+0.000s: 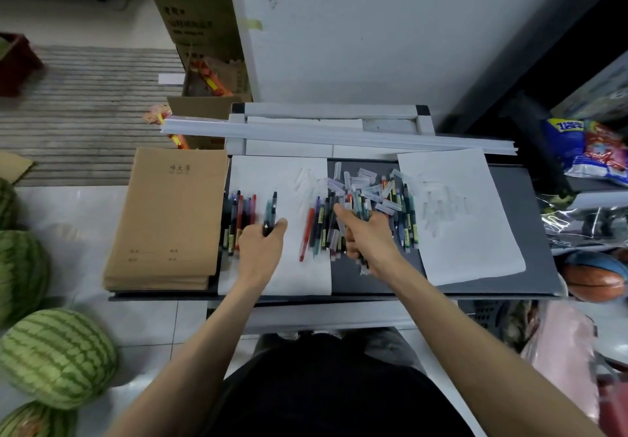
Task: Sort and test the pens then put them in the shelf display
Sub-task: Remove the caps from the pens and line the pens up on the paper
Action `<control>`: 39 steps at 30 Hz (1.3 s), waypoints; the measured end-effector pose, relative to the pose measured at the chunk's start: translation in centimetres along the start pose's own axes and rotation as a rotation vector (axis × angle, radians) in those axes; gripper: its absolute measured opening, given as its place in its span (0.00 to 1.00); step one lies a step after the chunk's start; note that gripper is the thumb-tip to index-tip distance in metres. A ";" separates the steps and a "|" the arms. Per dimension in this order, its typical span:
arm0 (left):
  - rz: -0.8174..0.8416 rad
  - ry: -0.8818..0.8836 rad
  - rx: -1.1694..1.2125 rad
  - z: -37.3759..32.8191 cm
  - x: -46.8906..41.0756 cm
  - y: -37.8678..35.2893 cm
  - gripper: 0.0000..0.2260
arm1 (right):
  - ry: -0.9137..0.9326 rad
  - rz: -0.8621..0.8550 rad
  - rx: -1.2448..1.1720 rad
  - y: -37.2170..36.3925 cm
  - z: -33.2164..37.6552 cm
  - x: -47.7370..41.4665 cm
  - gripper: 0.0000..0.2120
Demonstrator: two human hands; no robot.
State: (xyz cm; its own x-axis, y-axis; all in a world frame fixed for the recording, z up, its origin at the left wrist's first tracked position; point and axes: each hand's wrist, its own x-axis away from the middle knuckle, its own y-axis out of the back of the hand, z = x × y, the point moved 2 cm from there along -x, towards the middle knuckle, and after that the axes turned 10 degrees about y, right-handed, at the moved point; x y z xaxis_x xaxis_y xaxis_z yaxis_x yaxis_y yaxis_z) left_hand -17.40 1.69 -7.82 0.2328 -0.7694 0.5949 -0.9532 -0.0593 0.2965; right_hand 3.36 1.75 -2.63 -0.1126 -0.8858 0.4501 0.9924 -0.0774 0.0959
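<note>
A loose heap of pens and clear caps (pixel 368 195) lies in the middle of the dark tabletop (pixel 530 233). A sorted row of pens (pixel 238 219) lies on the left edge of a white sheet (pixel 292 266). My left hand (pixel 263 244) holds a dark green pen (pixel 270 212) over that sheet, beside the row. My right hand (pixel 365 236) grips a bundle of pens, its thumb stretched toward the heap. A red pen (pixel 307 233) and a few others lie between my hands. A second white sheet (pixel 469 233) with several clear caps lies to the right.
A stack of brown notebooks (pixel 170 219) sits at the table's left end. White strips (pixel 339 136) lie across the back. Watermelons (pixel 57 357) are on the floor at left, cardboard boxes (pixel 204 46) behind, snack bags (pixel 591 151) and a basketball (pixel 594 280) at right.
</note>
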 end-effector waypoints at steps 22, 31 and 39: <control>0.580 -1.124 -1.845 -8.7 -4.4 -1.6 0.14 | -0.110 -0.214 -0.164 5.4 -7.8 5.3 0.18; 0.505 -1.026 -1.694 -8.3 -4.7 -0.1 0.14 | -0.115 -0.222 -0.178 4.8 -7.9 5.9 0.19; 0.184 -0.360 -0.524 -6.6 -3.4 -0.9 0.16 | -0.137 -0.199 -0.153 3.5 -7.8 5.6 0.19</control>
State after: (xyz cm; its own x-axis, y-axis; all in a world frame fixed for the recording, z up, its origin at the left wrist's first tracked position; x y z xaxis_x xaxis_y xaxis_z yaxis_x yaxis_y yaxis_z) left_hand -16.04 8.61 -5.20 -0.0905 -0.9073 0.4105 -0.7298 0.3409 0.5926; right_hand 6.58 -7.04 -6.72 -0.3018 -0.7769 0.5526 0.9447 -0.3216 0.0638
